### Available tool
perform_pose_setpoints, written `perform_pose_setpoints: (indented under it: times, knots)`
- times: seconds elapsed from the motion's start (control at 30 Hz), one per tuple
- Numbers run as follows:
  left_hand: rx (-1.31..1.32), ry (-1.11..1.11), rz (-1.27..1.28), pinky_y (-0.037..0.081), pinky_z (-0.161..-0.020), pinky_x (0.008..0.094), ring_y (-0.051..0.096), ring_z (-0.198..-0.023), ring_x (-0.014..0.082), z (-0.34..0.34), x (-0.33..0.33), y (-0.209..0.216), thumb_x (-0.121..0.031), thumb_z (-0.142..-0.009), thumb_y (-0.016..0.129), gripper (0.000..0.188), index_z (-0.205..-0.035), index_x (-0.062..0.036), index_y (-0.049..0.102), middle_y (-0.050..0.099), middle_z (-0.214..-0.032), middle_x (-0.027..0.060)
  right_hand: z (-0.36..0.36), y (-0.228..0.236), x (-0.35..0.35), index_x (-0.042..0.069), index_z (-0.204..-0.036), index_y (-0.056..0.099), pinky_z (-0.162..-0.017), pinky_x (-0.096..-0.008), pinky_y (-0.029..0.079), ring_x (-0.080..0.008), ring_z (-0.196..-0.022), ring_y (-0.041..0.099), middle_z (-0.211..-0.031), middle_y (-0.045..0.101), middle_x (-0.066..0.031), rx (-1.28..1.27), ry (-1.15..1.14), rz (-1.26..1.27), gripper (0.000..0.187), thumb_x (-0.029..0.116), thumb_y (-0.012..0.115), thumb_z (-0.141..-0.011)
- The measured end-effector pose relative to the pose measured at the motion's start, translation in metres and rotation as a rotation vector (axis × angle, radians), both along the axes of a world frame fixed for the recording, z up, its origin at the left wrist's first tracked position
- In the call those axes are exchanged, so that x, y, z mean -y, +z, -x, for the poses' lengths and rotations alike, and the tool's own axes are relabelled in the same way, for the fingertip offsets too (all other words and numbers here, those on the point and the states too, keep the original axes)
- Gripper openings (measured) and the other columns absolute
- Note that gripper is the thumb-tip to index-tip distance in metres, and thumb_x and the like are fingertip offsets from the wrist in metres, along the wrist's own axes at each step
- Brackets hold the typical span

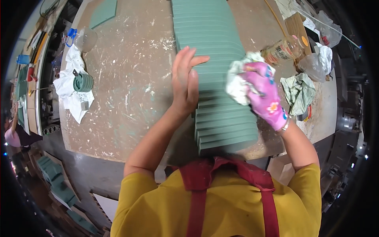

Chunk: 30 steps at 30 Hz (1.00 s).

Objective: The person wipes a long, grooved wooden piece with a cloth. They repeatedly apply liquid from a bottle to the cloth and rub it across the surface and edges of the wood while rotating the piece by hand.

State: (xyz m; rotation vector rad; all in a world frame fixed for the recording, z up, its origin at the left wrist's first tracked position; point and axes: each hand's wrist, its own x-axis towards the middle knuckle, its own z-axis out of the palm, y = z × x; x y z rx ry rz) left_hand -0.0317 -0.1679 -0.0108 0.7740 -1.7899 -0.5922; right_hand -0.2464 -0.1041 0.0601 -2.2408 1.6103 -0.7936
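Observation:
A long row of overlapping green-painted boards (219, 71) runs away from me down the middle of the table. Bare and with its fingers stretched out, my left hand (184, 81) rests against the left edge of the row. My right hand (262, 89), in a pink flowered glove, is closed round a crumpled white cloth (236, 85). The cloth lies against the right side of the boards, and the glove is slightly blurred. Part of the cloth is hidden under the gloved fingers.
On the paint-spotted table (126, 98) stand a cut clear bottle (83, 39) and a green-stained cup (83, 83) on white paper at left. A clear jar (282, 50), a crumpled greenish cloth (299, 91) and plastic bags (314, 67) lie at right. Another person (17, 134) is at far left.

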Motion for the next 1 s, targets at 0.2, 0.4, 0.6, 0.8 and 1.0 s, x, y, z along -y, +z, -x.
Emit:
perform_pose_setpoints:
  times: [0.2, 0.4, 0.6, 0.8, 1.0]
  knots:
    - [-0.510, -0.125, -0.420, 0.029, -0.105, 0.0408, 0.039, -0.126, 0.0338, 0.005, -0.001, -0.011, -0.011, -0.093, 0.032, 0.039, -0.126, 0.0072, 0.042, 0.064, -0.108, 0.0144, -0.050, 0.004, 0.029, 0.009, -0.106, 0.061, -0.098, -0.0425, 0.038, -0.0288, -0.109, 0.054, -0.112, 0.058, -0.0128, -0.073, 0.290, 0.057, 0.026, 0.017, 0.062, -0.081]
    - [-0.066, -0.032, 0.003, 0.027, -0.106, 0.0439, 0.035, -0.129, 0.0346, -0.001, 0.001, -0.011, -0.008, -0.092, 0.035, 0.033, -0.121, 0.0033, 0.047, 0.066, -0.107, 0.0133, 0.024, -0.001, -0.008, 0.002, -0.113, 0.058, -0.080, -0.0331, 0.053, -0.0238, -0.098, 0.061, -0.108, 0.060, -0.0138, 0.835, -0.138, -0.385, 0.031, 0.010, 0.054, -0.083]
    - [-0.017, 0.007, 0.058, 0.029, -0.105, 0.0483, 0.048, -0.113, 0.0367, 0.005, -0.001, -0.001, -0.002, -0.085, 0.041, 0.022, -0.103, 0.0009, 0.053, 0.060, -0.111, 0.0145, -0.052, 0.002, 0.025, 0.014, -0.108, 0.060, -0.105, -0.0494, 0.029, -0.0313, -0.117, 0.048, -0.118, 0.055, -0.0105, -0.075, 0.325, -0.017, 0.035, 0.018, 0.064, -0.073]
    - [0.074, -0.016, 0.041, 0.029, -0.105, 0.0471, 0.047, -0.114, 0.0358, -0.004, 0.000, 0.008, 0.006, -0.080, 0.036, 0.030, -0.104, 0.0023, 0.054, 0.062, -0.108, 0.0147, 0.035, -0.031, -0.025, 0.004, -0.109, 0.058, -0.092, -0.0384, 0.043, -0.0286, -0.104, 0.054, -0.107, 0.055, -0.0142, 0.439, -0.195, -0.083, 0.031, 0.011, 0.051, -0.079]
    - [0.211, 0.016, 0.032, 0.027, -0.107, 0.0467, 0.042, -0.121, 0.0375, -0.001, -0.007, 0.049, -0.004, -0.079, 0.049, 0.033, -0.111, -0.0017, 0.056, 0.057, -0.120, 0.0156, 0.049, -0.008, 0.001, 0.001, -0.115, 0.057, -0.090, -0.0305, 0.046, -0.0188, -0.105, 0.056, -0.111, 0.058, -0.0107, 0.432, -0.156, 0.000, 0.033, 0.014, 0.057, -0.084]
